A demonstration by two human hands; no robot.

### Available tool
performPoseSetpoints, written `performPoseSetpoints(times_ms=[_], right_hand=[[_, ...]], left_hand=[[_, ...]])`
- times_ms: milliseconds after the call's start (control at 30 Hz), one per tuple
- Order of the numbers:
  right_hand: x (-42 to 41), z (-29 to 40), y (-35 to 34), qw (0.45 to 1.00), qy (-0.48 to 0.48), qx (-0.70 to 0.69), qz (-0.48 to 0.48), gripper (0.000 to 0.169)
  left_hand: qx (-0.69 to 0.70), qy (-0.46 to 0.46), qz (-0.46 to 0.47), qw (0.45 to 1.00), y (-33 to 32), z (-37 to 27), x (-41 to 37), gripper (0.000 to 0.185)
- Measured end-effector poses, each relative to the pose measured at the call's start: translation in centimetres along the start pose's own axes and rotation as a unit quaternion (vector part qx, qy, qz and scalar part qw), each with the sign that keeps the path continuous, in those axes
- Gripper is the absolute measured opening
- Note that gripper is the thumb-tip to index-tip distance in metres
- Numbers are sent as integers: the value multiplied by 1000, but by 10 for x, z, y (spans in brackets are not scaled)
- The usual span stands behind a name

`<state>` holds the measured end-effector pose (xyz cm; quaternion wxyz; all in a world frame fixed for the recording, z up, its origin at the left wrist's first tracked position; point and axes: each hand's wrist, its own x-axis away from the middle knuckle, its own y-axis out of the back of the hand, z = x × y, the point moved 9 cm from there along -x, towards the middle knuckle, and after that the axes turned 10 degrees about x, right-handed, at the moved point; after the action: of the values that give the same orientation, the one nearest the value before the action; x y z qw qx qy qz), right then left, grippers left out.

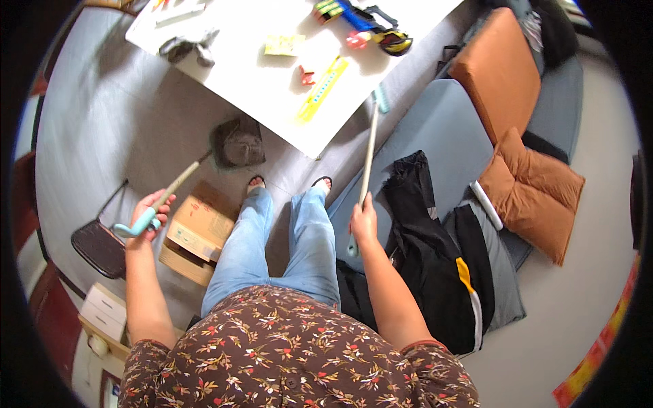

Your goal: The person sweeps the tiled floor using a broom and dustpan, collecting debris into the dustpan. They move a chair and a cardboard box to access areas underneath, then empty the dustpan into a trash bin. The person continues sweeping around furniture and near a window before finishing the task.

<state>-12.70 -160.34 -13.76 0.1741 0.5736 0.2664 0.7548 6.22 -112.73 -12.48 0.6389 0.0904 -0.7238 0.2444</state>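
Note:
My left hand grips the upper pole of a long-handled dustpan, just beyond its teal hooked handle end. The dustpan's dark, see-through pan is at the floor in front of my feet, left of the table corner. In my right hand is the pale pole of a broom. Its teal head is beside the table's right edge, over the gap between table and sofa, and its bristles are hard to make out.
Ahead stands a white table bearing a yellow ruler-like strip, a grey cloth and small items. A grey sofa with black clothing and brown cushions lies right. Left are a cardboard box and dark stool.

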Motion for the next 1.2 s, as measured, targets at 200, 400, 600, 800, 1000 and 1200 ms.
performPoseSetpoints(times_ms=[200,400,600,800,1000,1200], right_hand=[[-159,25,-23,980,53,122,-148,52],[-247,11,-27,981,-4,95,-169,54],[-242,-15,-58,993,-14,-91,-75,56],[-112,-45,-107,1000,-12,9,-27,59],[58,-42,-84,979,-88,-95,160,62],[139,-50,-73,938,-166,-168,254,62]], left_hand=[[-15,-93,-56,994,6,1,3,41],[3,-113,-34,993,-2,3,-2,48],[15,-118,-56,991,-3,9,1,47],[17,-119,-46,992,-5,5,3,46],[-27,-82,-25,996,-9,6,5,46],[-77,-41,-30,996,-6,10,-2,20]])
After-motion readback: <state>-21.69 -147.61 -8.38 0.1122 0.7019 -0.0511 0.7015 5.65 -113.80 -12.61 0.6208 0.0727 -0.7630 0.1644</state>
